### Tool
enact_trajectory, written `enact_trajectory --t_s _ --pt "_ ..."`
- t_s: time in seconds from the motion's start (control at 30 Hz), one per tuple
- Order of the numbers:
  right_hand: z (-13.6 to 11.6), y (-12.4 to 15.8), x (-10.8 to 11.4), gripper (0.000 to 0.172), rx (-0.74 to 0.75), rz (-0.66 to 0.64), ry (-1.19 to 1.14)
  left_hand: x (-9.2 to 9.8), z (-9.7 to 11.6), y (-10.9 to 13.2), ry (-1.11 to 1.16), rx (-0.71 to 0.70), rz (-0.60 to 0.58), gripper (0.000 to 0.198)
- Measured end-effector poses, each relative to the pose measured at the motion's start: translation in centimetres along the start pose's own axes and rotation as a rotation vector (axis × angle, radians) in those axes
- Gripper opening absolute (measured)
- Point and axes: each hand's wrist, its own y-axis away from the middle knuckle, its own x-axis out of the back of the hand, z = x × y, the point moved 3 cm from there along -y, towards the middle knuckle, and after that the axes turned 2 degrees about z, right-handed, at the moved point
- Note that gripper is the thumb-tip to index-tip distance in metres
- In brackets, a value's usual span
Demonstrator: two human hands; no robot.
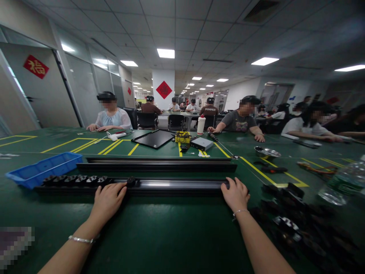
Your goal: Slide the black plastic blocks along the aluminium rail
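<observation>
A long black rail (179,185) lies crosswise on the table in front of me, its inner channel shiny. My left hand (110,198) is closed over its left part, palm down, with the fingertips partly hidden. Several small black pieces (75,180) sit in a row in the rail, left of that hand. One more black piece (131,182) sits just right of my left fingers. At the rail's right end, my right hand (236,194) has its fingers curled around the edge. Two more black rails (156,166) lie parallel behind it.
A blue tray (45,167) stands at the left. Blurred black parts (296,224) are heaped at the right, near a plastic bottle (345,180) and a metal bowl (267,152). Farther back are a black panel (155,138) and a grey box (202,143). People sit across the table.
</observation>
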Motion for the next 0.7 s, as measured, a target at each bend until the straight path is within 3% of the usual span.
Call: enact_trajectory --t_s 0.7 --pt "-0.1 0.0 -0.07 0.05 -0.002 -0.011 0.025 -0.32 0.32 -0.17 0.081 -0.048 -0.002 0.048"
